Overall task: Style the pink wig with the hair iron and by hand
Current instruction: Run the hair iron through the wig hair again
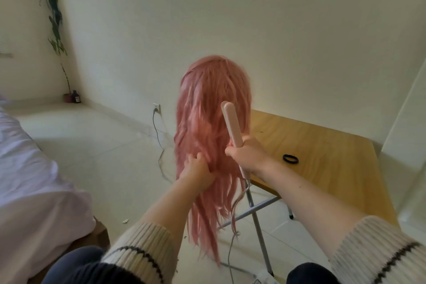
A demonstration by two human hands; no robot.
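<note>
A long pink wig [207, 108] hangs from a head form at the centre, its strands falling well below the table edge. My left hand [197, 174] grips a bunch of strands at the wig's lower left side. My right hand [245, 153] holds the handle of a pale pink hair iron [231, 123], which points up and lies against the wig's right side. The iron's cord [232, 235] drops from under my right hand toward the floor.
A wooden table [322, 157] stands at the right with a black hair tie [290, 158] on it. Its metal legs [259, 226] cross below the wig. A wall socket [156, 108] with a plugged cable is behind. A bed with white sheets [30, 180] fills the left.
</note>
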